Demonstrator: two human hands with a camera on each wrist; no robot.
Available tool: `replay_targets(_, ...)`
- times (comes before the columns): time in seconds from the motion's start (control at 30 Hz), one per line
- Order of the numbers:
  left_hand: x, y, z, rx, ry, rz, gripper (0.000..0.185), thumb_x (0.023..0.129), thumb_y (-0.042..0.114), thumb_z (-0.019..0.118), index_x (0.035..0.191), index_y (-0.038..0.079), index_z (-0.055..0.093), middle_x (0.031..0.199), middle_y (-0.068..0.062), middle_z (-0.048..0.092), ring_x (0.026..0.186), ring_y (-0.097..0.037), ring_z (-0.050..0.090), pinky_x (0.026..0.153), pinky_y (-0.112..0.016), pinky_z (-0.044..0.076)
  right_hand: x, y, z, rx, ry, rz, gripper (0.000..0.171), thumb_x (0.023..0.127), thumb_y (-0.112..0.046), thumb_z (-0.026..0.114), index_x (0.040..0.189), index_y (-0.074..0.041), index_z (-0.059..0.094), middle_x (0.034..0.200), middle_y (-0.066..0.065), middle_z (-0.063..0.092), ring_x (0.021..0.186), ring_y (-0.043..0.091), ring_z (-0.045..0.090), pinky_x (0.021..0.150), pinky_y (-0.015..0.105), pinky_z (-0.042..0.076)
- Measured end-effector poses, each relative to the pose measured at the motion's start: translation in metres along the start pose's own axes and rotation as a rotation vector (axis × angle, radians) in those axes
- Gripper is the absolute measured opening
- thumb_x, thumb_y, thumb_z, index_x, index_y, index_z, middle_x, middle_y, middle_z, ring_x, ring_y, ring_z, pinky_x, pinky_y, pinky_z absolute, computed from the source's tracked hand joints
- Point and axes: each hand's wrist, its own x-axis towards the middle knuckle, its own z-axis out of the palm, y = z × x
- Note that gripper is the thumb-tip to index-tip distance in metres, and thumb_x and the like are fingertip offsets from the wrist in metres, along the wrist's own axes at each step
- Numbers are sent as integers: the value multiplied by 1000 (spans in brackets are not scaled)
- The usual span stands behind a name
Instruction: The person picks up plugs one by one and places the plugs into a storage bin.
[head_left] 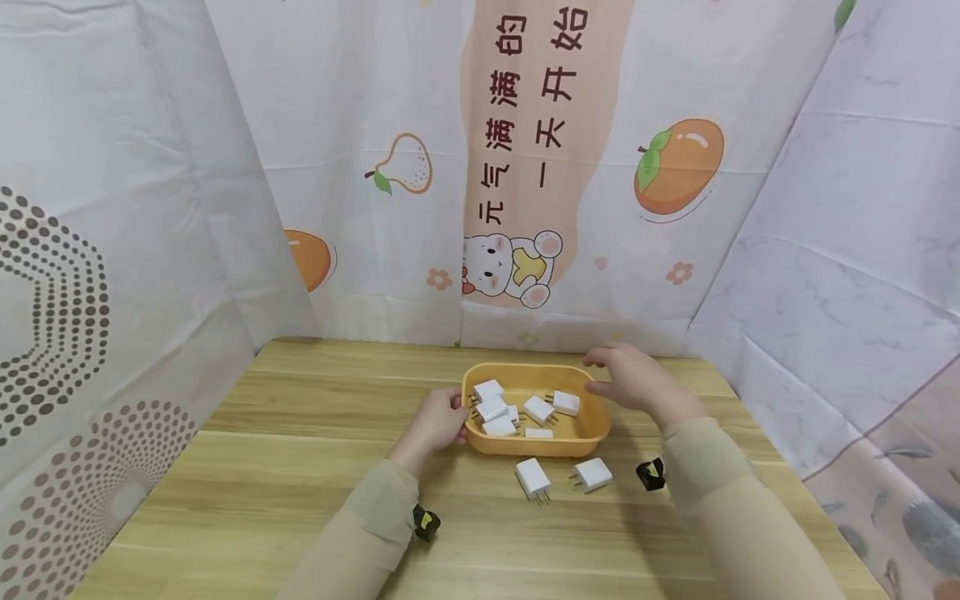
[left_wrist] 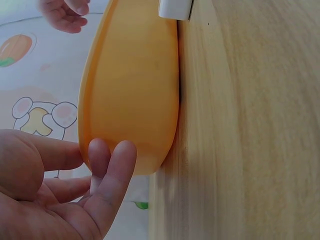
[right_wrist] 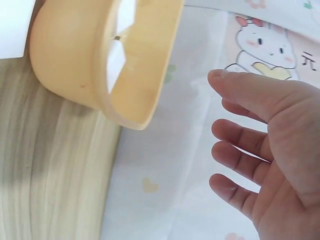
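A yellow plastic basket point(head_left: 536, 447) stands on the wooden table and holds several white plug chargers point(head_left: 538, 409) with metal prongs. At its left end, my left hand point(head_left: 438, 418) grips the rim; in the left wrist view, two fingertips point(left_wrist: 122, 150) lie against the outer wall. My right hand point(head_left: 637, 383) is raised beside the basket's right end, its fingers loosely bent and holding nothing. The right wrist view shows a gap between that hand point(right_wrist: 270, 145) and the basket point(right_wrist: 70, 50). Two more chargers, one left point(head_left: 533, 479) and one right point(head_left: 592, 474), lie in front of the basket.
Wood-grain tabletop point(head_left: 247, 467) extends around the basket. A printed curtain point(head_left: 390, 250) hangs behind the table's far edge, with further cloth on both sides. Small black objects with yellow marks sit by the left cuff point(head_left: 427, 523) and the right cuff point(head_left: 651, 474).
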Motion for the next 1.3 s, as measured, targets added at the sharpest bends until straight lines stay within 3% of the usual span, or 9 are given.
replay_targets(0.27, 0, 1, 0, 18, -4, -3, 24, 101, 1, 52, 122, -7, 60, 81, -8, 54, 65, -23, 65, 59, -38, 60, -19, -10, -12, -21, -35, -11, 39, 87, -26, 82, 119, -8, 71, 112, 8, 66, 104, 31, 63, 91, 52, 51)
replay_targets(0.57, -1, 5, -1, 48, -7, -5, 21, 100, 1, 52, 118, -7, 61, 79, -8, 55, 63, -20, 64, 60, -39, 60, -45, -17, -18, -40, -30, -60, 42, 87, -28, 82, 123, -10, 69, 121, 10, 66, 111, 33, 63, 94, 55, 50)
replay_targets(0.97, 0, 2, -1, 59, -11, 2, 24, 100, 1, 53, 122, -7, 60, 80, -9, 55, 61, -17, 62, 59, -38, 60, -71, -27, -11, -37, 12, -116, 41, 83, -25, 86, 119, -13, 71, 115, 3, 67, 104, 25, 66, 88, 48, 55)
replay_targets(1.3, 2, 1, -2, 64, -10, -4, 28, 100, 2, 53, 125, -5, 60, 80, -9, 57, 61, -16, 61, 56, -34, 59, -77, -26, -9, -46, 8, -130, 38, 84, -24, 85, 118, -15, 71, 114, 1, 67, 102, 23, 67, 86, 46, 56)
